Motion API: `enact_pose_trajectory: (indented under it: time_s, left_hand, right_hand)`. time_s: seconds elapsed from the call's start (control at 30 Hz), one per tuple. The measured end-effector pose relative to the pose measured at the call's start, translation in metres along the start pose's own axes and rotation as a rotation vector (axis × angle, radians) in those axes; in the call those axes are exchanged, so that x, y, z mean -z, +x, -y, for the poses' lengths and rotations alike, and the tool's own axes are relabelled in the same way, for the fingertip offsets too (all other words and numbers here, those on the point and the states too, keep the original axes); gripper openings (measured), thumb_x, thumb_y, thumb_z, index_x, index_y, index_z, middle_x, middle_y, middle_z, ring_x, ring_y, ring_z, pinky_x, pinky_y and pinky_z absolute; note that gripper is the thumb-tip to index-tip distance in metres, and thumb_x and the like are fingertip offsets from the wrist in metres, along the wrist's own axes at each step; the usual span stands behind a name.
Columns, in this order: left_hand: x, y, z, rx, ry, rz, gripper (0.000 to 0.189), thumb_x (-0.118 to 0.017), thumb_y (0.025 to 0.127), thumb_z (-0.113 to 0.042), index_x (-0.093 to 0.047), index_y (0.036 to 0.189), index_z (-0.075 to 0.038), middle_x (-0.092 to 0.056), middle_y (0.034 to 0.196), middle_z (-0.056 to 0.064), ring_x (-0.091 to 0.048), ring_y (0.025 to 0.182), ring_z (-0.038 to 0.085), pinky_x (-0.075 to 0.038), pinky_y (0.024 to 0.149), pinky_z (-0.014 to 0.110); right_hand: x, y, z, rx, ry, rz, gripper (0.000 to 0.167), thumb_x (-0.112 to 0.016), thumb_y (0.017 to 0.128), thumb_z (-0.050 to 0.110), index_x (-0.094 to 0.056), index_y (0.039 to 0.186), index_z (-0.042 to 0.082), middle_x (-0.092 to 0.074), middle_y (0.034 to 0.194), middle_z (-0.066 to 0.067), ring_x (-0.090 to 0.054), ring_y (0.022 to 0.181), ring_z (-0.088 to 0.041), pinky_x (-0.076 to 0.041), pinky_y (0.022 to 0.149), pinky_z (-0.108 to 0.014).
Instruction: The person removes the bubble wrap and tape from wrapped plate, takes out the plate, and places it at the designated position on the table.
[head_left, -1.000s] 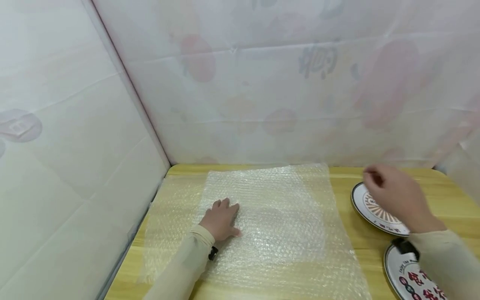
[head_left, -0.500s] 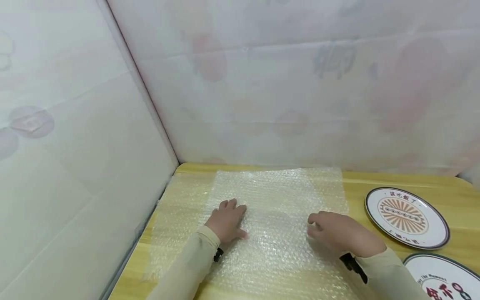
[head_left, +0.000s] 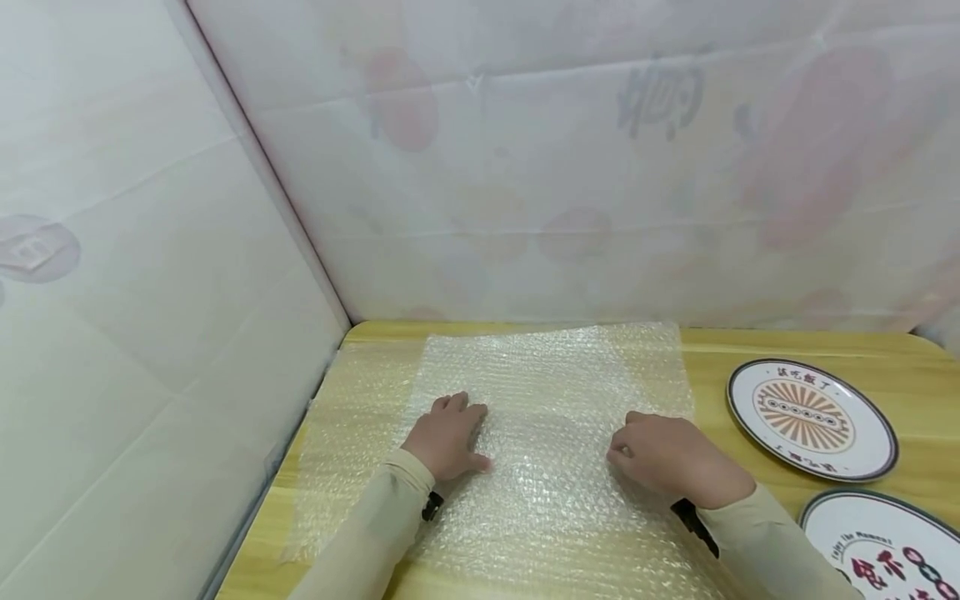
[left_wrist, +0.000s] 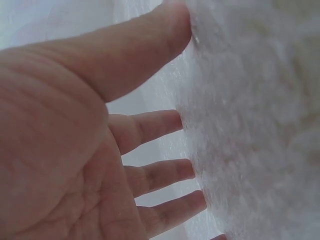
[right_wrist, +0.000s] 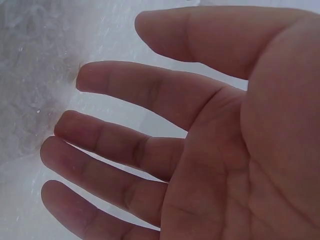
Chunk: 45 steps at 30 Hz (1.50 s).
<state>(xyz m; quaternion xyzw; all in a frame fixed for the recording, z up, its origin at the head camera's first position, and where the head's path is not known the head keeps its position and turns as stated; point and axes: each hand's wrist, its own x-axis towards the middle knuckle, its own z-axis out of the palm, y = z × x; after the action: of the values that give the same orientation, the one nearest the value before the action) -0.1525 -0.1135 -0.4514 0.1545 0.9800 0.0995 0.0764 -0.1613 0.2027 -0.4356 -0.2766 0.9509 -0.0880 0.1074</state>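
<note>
A translucent sheet of bubble wrap point(head_left: 540, 375) lies spread over the wooden table, partly doubled in the middle. On its left half rests my left hand point(head_left: 445, 439), fingers spread; the left wrist view shows the thumb and fingertips point(left_wrist: 192, 170) against the wrap. Over the right half, my right hand point(head_left: 671, 454) is lowered. In the right wrist view, its fingers are extended and slightly bent, with some fingertips point(right_wrist: 90, 77) at the wrap and the thumb apart. Neither hand grips anything.
To the right of the wrap lies a white dark-rimmed plate point(head_left: 813, 421) with an orange sunburst. Nearer is a second plate point(head_left: 840, 521) with red lettering, cut off by the frame. White printed cloth walls point(head_left: 525, 208) stand behind and left of the table point(head_left: 708, 367).
My right hand has come left from above the plates down to the bubble wrap, uncovering the sunburst plate. My left hand keeps its place on the sheet.
</note>
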Motion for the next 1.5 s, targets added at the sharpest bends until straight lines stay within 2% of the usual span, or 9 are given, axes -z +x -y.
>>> enact_pose_trajectory:
  time_s: [0.17,0.23,0.4,0.53,0.63,0.8,0.93,1.1,1.5]
  left_hand:
    - [-0.002,0.001,0.005,-0.001,-0.013,0.014,0.079,-0.083,0.083,-0.049,-0.056,0.146,-0.011,-0.046,0.155,0.023,-0.044,0.14,0.047,-0.049,0.104,0.063]
    - [-0.003,0.002,0.01,-0.009,-0.024,0.0,0.064,-0.079,0.087,-0.047,-0.063,0.137,-0.01,-0.053,0.149,0.02,-0.048,0.136,0.045,-0.052,0.099,0.06]
    - [0.001,0.003,0.025,0.012,-0.148,-0.103,0.036,-0.065,0.096,-0.025,-0.067,0.126,-0.006,-0.061,0.134,0.018,-0.053,0.129,0.044,-0.054,0.096,0.057]
    - [0.013,0.0,0.04,0.136,-0.204,-0.183,0.039,-0.064,0.098,-0.014,-0.063,0.134,-0.002,-0.059,0.134,0.023,-0.054,0.126,0.048,-0.052,0.098,0.059]
    - [0.02,-0.001,0.051,0.253,-0.164,-0.185,0.036,-0.063,0.099,-0.013,-0.061,0.132,0.003,-0.061,0.126,0.028,-0.057,0.116,0.05,-0.054,0.092,0.06]
    - [0.025,-0.004,0.064,0.36,-0.103,-0.132,0.027,-0.06,0.101,-0.017,-0.067,0.107,0.008,-0.067,0.1,0.024,-0.064,0.094,0.047,-0.055,0.082,0.058]
    - [0.021,-0.003,0.068,0.391,-0.138,-0.163,0.024,-0.065,0.095,-0.021,-0.066,0.088,0.002,-0.066,0.082,0.015,-0.064,0.078,0.036,-0.055,0.068,0.05]
    - [0.016,-0.002,0.07,0.381,-0.201,-0.222,0.02,-0.06,0.096,-0.011,-0.056,0.076,-0.008,-0.055,0.069,0.004,-0.049,0.061,0.02,-0.041,0.054,0.035]
    - [0.034,-0.019,0.087,0.229,-0.381,-0.455,0.013,-0.047,0.111,-0.017,-0.053,0.104,-0.007,-0.054,0.079,0.007,-0.048,0.063,0.02,-0.041,0.06,0.036]
  right_hand:
    - [-0.003,0.001,0.002,-0.005,0.011,0.015,0.023,-0.059,0.101,0.028,-0.079,0.095,0.02,-0.056,0.087,0.007,-0.053,0.074,-0.009,-0.051,0.062,-0.038]
    - [-0.004,0.001,0.003,-0.009,0.017,0.016,0.024,-0.058,0.101,0.028,-0.08,0.095,0.021,-0.055,0.087,0.008,-0.052,0.073,-0.008,-0.05,0.062,-0.037]
    - [-0.006,0.002,0.002,-0.02,0.029,0.013,0.026,-0.056,0.102,0.026,-0.08,0.092,0.025,-0.053,0.085,0.009,-0.047,0.071,-0.007,-0.047,0.061,-0.034]
    - [-0.006,0.003,0.002,-0.027,0.026,0.028,0.023,-0.059,0.102,0.028,-0.08,0.096,0.023,-0.054,0.088,0.006,-0.049,0.072,-0.009,-0.047,0.06,-0.035]
    - [-0.004,0.002,0.002,-0.045,0.027,0.049,0.022,-0.06,0.101,0.031,-0.079,0.101,0.021,-0.055,0.09,0.004,-0.052,0.073,-0.011,-0.049,0.061,-0.039]
    - [0.0,0.002,0.006,-0.046,0.035,0.053,0.024,-0.056,0.102,0.031,-0.077,0.104,0.019,-0.054,0.09,0.002,-0.051,0.073,-0.013,-0.049,0.061,-0.041]
    - [0.0,0.005,0.008,-0.038,0.038,0.038,0.025,-0.056,0.101,0.031,-0.077,0.104,0.018,-0.054,0.089,0.002,-0.052,0.073,-0.013,-0.049,0.061,-0.041]
    - [0.001,0.007,0.01,-0.049,0.038,0.047,0.025,-0.057,0.102,0.032,-0.077,0.105,0.018,-0.058,0.094,0.002,-0.056,0.078,-0.014,-0.052,0.067,-0.046]
    - [0.013,0.008,0.021,-0.03,0.106,-0.015,0.025,-0.057,0.103,0.031,-0.076,0.11,0.017,-0.064,0.104,0.001,-0.062,0.087,-0.017,-0.053,0.071,-0.045]
